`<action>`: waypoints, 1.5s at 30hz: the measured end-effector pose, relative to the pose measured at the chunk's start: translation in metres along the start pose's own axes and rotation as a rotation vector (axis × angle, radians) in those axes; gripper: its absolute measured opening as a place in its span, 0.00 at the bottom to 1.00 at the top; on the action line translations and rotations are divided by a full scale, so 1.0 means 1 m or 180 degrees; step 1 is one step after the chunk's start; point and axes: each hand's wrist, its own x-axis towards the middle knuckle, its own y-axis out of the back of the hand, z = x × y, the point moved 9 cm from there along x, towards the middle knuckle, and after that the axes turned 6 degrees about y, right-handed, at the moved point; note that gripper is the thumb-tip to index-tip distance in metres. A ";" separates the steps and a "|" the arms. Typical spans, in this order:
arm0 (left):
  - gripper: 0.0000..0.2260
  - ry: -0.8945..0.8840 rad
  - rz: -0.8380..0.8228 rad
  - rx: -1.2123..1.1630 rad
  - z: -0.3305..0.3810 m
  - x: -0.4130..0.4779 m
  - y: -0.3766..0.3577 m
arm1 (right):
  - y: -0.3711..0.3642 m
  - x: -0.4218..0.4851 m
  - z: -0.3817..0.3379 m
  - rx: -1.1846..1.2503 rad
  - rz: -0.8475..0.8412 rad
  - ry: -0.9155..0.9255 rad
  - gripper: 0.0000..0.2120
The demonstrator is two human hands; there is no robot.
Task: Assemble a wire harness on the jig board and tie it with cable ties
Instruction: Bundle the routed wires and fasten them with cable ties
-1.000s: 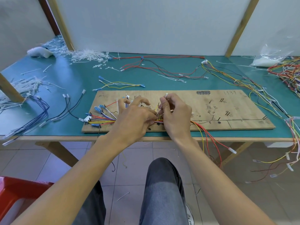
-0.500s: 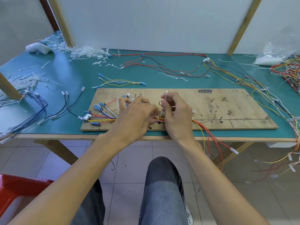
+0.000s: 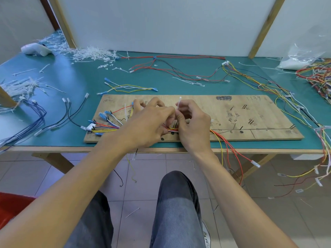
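— Is there a bag or a box here?
— Yes, a see-through plastic bag (image 3: 302,54) lies far back on the right of the table (image 3: 80,77). It is crinkly, and something white sits inside it. I can't tell what. A red thing (image 3: 10,206) shows low on the left, by the floor. I can't see inside it.
— Where is the wire harness (image 3: 105,128)?
— On the jig board (image 3: 250,111), near its front edge. The thin red, yellow, white and black wires run flat in a bunch. On the left they fan out to small blue ends and a white plug. On the right, red and yellow ones hang off the table edge.
— What is the board like?
— Flat, light wood, a long rectangle with little black pegs and pen marks. It lies on the smooth green table top.
— What do the hands do?
— The right hand (image 3: 193,127) pinches a thin white cable tie (image 3: 179,103), and its tip sticks straight up. The left hand (image 3: 148,126) touches it, fingers bent over the wires. I can't tell if it holds anything.
— Anything else?
— A spiky pile of white ties (image 3: 89,53) at the back left, a loop of blue wires (image 3: 35,113) on the left, and a tangled heap of wires (image 3: 320,77) at the right edge.
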 end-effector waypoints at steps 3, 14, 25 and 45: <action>0.14 -0.0051 -0.0269 0.0021 0.001 0.009 -0.004 | 0.004 0.001 0.001 0.0038 0.0107 -0.0047 0.05; 0.16 -0.0176 -0.0125 0.0072 0.003 0.007 -0.004 | -0.005 -0.001 0.008 -0.0067 -0.0254 -0.0178 0.07; 0.15 -0.0272 0.0277 -0.0003 0.003 -0.010 -0.002 | -0.008 -0.003 0.000 -0.0421 -0.0503 -0.0042 0.08; 0.06 -0.0702 0.1155 0.0217 0.006 -0.056 0.008 | -0.018 -0.003 0.003 -0.0695 -0.1116 0.0180 0.03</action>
